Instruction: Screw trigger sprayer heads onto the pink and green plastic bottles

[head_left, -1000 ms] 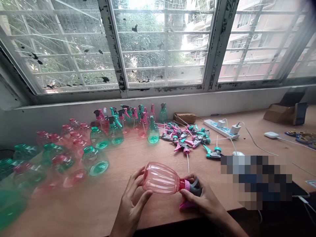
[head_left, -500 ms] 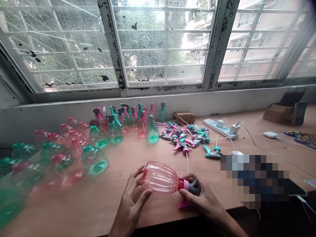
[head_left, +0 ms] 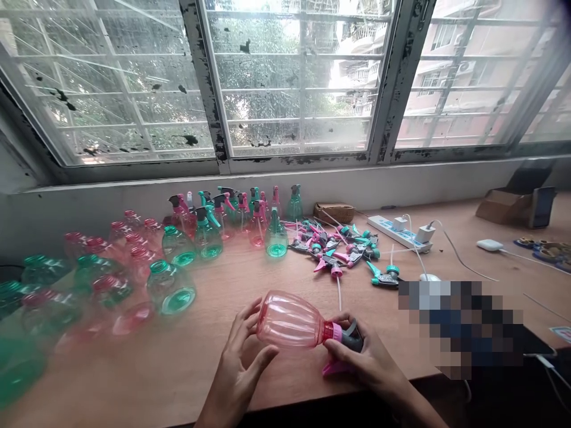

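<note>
A clear pink spray bottle [head_left: 289,320] lies sideways above the table, its base to the left and its pink-and-grey trigger spray head [head_left: 350,337] to the right. My right hand [head_left: 363,356] is closed round that head, thumb in front near the pink collar; the pink trigger points down. By the bottle's base, my left hand [head_left: 243,356] is open, thumb and fingers apart. Its fingertips are close to the base, and I cannot tell whether they touch it.
Open-necked pink and green bottles [head_left: 172,288] stand on the left. Bottles with spray heads [head_left: 207,238] line the wall beneath the window. Loose spray heads [head_left: 330,255] lie heaped at centre, beside a power strip [head_left: 397,232] with cables. A blurred patch [head_left: 459,327] covers the right front.
The left thumb has moved slightly to the right, under the bottle's lower edge. The right hand's hold on the spray head looks the same.
</note>
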A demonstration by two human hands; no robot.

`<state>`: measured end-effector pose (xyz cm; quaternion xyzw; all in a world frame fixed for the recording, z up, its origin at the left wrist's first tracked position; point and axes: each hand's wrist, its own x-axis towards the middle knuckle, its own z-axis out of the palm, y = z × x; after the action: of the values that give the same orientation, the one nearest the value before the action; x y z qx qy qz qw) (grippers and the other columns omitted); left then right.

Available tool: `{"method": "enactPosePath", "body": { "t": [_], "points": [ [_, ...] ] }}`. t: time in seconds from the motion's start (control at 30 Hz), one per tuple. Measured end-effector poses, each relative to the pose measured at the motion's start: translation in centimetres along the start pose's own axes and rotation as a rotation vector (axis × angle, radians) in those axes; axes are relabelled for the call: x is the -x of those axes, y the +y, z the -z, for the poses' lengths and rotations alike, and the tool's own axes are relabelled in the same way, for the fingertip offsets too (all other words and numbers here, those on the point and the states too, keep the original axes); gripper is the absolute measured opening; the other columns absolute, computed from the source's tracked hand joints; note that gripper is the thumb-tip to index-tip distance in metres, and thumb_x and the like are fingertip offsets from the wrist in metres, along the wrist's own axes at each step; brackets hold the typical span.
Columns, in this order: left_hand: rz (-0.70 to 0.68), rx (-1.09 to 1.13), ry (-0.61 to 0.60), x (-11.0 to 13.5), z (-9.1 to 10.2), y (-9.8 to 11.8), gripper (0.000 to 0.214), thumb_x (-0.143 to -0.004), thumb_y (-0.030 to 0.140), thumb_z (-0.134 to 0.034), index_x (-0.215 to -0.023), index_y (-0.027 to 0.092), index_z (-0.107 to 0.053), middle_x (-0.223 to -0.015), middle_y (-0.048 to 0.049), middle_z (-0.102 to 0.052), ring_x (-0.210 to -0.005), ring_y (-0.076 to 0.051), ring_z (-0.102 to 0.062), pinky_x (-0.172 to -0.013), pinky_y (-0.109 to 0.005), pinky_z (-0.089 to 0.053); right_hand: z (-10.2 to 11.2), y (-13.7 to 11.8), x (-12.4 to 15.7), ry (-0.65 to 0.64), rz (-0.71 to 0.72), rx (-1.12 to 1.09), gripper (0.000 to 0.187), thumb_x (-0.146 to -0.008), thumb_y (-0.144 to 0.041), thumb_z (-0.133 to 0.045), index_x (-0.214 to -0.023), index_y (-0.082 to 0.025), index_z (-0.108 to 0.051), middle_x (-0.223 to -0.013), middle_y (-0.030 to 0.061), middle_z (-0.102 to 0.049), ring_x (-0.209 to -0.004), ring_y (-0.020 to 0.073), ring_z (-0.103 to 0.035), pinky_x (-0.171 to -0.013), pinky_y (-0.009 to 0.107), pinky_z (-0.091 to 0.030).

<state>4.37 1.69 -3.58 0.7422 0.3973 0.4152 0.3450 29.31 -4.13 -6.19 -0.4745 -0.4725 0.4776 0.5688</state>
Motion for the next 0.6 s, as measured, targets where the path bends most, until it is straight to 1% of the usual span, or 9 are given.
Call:
{"method": "enactPosePath", "body": {
  "t": [0.07, 0.13, 0.23, 0.33, 0.43, 0.53, 0.6],
  "points": [
    [0.016, 0.026, 0.014, -0.13, 0.02, 0.03, 0.04, -0.091, 0.042, -0.063, -0.128, 0.029, -0.064, -0.149, -0.0079, -0.049, -0.143, -0.031, -0.039, -0.118, -0.049, -0.032, -0.14, 0.0, -0.02, 0.015, 0.02, 0.031, 0.038, -0.075, -0.045, -0.082, -0.094, -0.017, -0.065, -0.073, -0.0008, -0.068, -0.062, 0.0165, -0.064, -0.06, 0.028, -0.05],
    [0.019, 0.034, 0.016, -0.21, -0.04, -0.09, 0.038, -0.092, 0.04, -0.062, -0.129, 0.029, -0.064, -0.149, -0.0076, -0.05, -0.143, -0.031, -0.039, -0.118, -0.049, -0.033, -0.25, -0.12, -0.08, 0.006, 0.012, 0.031, 0.038, -0.076, -0.047, -0.081, -0.094, -0.017, -0.065, -0.07, -0.0004, -0.069, -0.06, 0.017, -0.064, -0.058, 0.028, -0.049],
    [-0.026, 0.022, 0.029, -0.1, -0.21, -0.49, 0.037, -0.094, 0.037, -0.061, -0.131, 0.033, -0.062, -0.149, -0.0044, -0.05, -0.144, -0.029, -0.038, -0.119, -0.048, -0.032, -0.37, -0.4, -0.15, -0.007, -0.023, -0.044, 0.038, -0.079, -0.051, -0.078, -0.091, -0.017, -0.063, -0.065, 0.0001, -0.069, -0.056, 0.0173, -0.064, -0.056, 0.029, -0.049],
    [-0.07, -0.021, 0.052, 0.19, -0.27, -0.76, 0.043, -0.092, 0.035, -0.064, -0.134, 0.036, -0.057, -0.151, -0.0034, -0.048, -0.144, -0.029, -0.038, -0.119, -0.048, -0.031, -0.39, -0.48, -0.14, 0.004, -0.047, -0.114, 0.042, -0.076, -0.054, -0.078, -0.087, -0.018, -0.062, -0.068, 0.0009, -0.069, -0.055, 0.0174, -0.065, -0.056, 0.03, -0.051],
    [-0.046, -0.051, -0.003, 0.33, -0.15, -0.46, 0.052, -0.089, 0.037, -0.068, -0.139, 0.034, -0.053, -0.153, -0.0053, -0.045, -0.144, -0.03, -0.038, -0.119, -0.049, -0.032, -0.33, -0.35, -0.05, -0.002, -0.032, -0.052, 0.041, -0.076, -0.051, -0.08, -0.09, -0.017, -0.063, -0.065, -0.0001, -0.068, -0.056, 0.0175, -0.064, -0.056, 0.029, -0.051],
    [-0.014, -0.022, -0.001, 0.18, -0.02, 0.04, 0.042, -0.093, 0.038, -0.061, -0.134, 0.032, -0.058, -0.152, -0.0056, -0.046, -0.143, -0.029, -0.04, -0.119, -0.047, -0.032, -0.24, -0.26, 0.04, 0.009, 0.016, 0.028, 0.039, -0.074, -0.048, -0.082, -0.092, -0.017, -0.065, -0.07, -0.0009, -0.067, -0.061, 0.0171, -0.063, -0.058, 0.028, -0.052],
    [0.0, -0.01, 0.015, 0.05, -0.02, 0.17, 0.038, -0.094, 0.038, -0.06, -0.132, 0.033, -0.061, -0.151, -0.0043, -0.048, -0.143, -0.028, -0.04, -0.119, -0.046, -0.033, -0.17, -0.3, 0.06, 0.01, 0.006, 0.028, 0.039, -0.075, -0.048, -0.081, -0.093, -0.017, -0.065, -0.071, -0.0009, -0.067, -0.061, 0.0173, -0.064, -0.058, 0.029, -0.052]
  ]
}}
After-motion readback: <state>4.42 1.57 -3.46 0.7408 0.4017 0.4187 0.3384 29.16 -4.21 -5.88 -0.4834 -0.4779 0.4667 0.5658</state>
